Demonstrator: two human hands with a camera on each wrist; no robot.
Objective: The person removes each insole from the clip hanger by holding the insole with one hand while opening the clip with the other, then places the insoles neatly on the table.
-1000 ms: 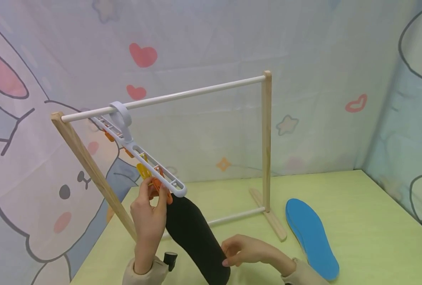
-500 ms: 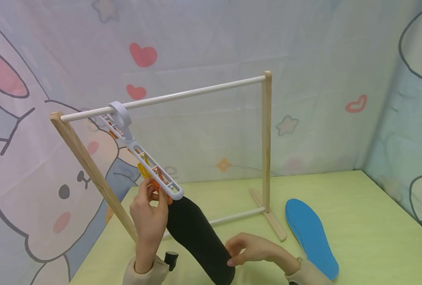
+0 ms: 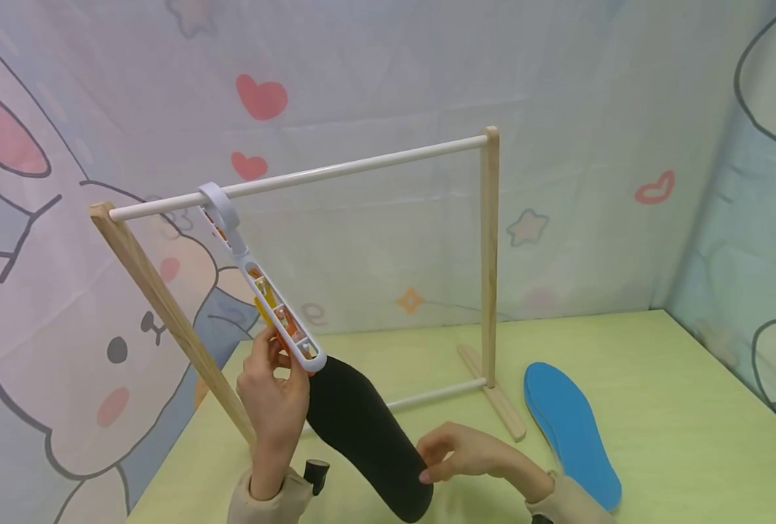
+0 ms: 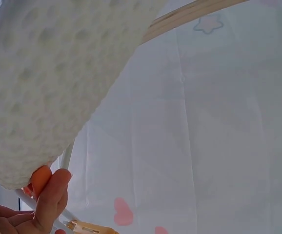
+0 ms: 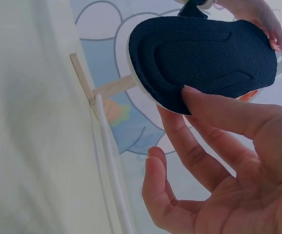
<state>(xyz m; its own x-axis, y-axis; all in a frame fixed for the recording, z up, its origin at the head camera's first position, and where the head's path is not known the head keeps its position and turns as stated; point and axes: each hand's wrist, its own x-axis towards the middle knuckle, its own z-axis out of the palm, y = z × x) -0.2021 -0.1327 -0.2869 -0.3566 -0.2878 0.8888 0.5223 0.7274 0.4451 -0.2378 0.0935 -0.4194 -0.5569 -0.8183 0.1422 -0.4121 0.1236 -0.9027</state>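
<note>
My left hand point(image 3: 273, 400) pinches an orange clip point(image 4: 41, 179) at the near end of a white clip hanger point(image 3: 317, 362). The toe end of a black insole point(image 3: 368, 437) meets this clip. Its pale, dimpled underside fills the upper left of the left wrist view. Lower down, the thumb and fingers of my right hand point(image 3: 466, 455) pinch the heel edge of the insole point(image 5: 194, 58), which hangs at a slant between both hands. A yellow clip point(image 3: 266, 292) sits beside the orange one on the hanger, whose hook loops over the rack's bar.
The rack has a white top bar point(image 3: 355, 167) and wooden posts point(image 3: 489, 262), with a lower bar point(image 3: 437, 393) near the table. To the right, blue insoles point(image 3: 578, 437) lie stacked on the pale green table point(image 3: 683, 429). A patterned cloth point(image 3: 591, 109) stands behind.
The hanger has swung round, its near end shifting slightly left and its far end right. The insole's heel and my right hand have moved a little right. My left hand keeps its pinch.
</note>
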